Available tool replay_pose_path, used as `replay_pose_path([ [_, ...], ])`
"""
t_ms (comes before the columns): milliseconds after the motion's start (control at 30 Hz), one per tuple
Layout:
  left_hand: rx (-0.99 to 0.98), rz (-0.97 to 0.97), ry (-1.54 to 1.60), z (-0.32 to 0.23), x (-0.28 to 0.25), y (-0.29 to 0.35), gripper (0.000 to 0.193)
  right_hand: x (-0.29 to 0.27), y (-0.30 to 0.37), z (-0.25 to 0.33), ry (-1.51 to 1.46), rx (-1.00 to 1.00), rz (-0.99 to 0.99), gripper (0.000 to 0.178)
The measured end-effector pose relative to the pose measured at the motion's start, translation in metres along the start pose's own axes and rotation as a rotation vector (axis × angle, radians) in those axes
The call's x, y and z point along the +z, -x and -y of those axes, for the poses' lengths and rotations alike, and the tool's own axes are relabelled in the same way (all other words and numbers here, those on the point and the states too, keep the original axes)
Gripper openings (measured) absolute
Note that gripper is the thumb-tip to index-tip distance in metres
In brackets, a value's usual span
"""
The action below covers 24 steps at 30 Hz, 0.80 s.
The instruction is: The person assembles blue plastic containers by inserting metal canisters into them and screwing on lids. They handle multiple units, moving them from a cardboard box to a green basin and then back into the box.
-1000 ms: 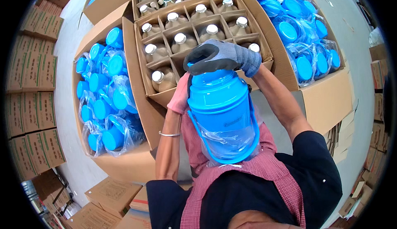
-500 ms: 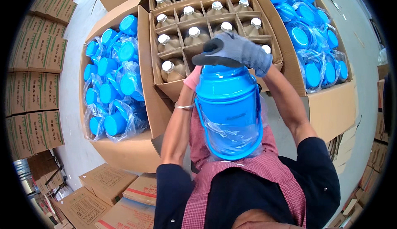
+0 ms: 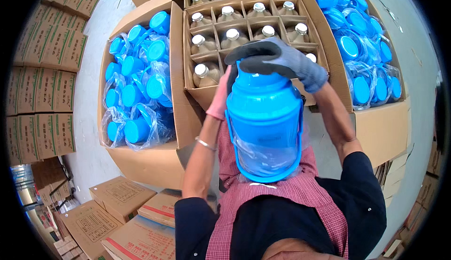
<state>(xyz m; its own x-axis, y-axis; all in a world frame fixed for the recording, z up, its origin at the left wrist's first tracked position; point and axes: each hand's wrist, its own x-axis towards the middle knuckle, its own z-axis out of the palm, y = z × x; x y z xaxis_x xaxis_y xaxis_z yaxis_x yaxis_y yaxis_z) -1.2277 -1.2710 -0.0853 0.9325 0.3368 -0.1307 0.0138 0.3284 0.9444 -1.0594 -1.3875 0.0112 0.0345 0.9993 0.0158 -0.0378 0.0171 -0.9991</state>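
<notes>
A blue plastic insulated jug (image 3: 265, 133) stands upright in front of my body, with clear film around its lower part and its carrying handle (image 3: 236, 154) hanging down. My right hand (image 3: 282, 60), in a grey-blue glove with dark-coated fingers, is closed over the jug's top from above. At the left side of the neck, my left hand (image 3: 221, 95) wears a pink glove with a dark coating and presses against the jug. Its fingers are partly hidden behind the neck and the right hand.
Just ahead, a divided carton (image 3: 190, 51) holds glass bottles with white stoppers. Open cartons at left (image 3: 176, 95) and right (image 3: 331, 56) are full of blue plastic parts in clear bags. Closed cartons (image 3: 123, 192) lie at lower left; stacked cartons (image 3: 47, 91) line the far left.
The view has shifted a little, so the cartons sit farther right. My left hand shows more beside the jug's neck now. My right hand has stayed over the top, its fingers slightly more curled.
</notes>
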Motion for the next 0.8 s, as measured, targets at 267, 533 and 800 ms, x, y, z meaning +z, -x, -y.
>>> replay_pose_path([
  [267,-0.26,0.037,0.184,-0.017,0.035,0.068,0.051,0.009,0.093,0.089,0.473,-0.047,-0.253,0.038],
  [533,-0.216,0.498,-0.397,-0.069,0.121,0.15,0.081,0.015,0.113,0.096,1.135,0.257,-0.33,0.055],
  [800,0.383,0.583,-0.856,-0.063,0.137,0.148,0.047,-0.014,0.137,0.055,1.085,-0.216,-0.154,0.046],
])
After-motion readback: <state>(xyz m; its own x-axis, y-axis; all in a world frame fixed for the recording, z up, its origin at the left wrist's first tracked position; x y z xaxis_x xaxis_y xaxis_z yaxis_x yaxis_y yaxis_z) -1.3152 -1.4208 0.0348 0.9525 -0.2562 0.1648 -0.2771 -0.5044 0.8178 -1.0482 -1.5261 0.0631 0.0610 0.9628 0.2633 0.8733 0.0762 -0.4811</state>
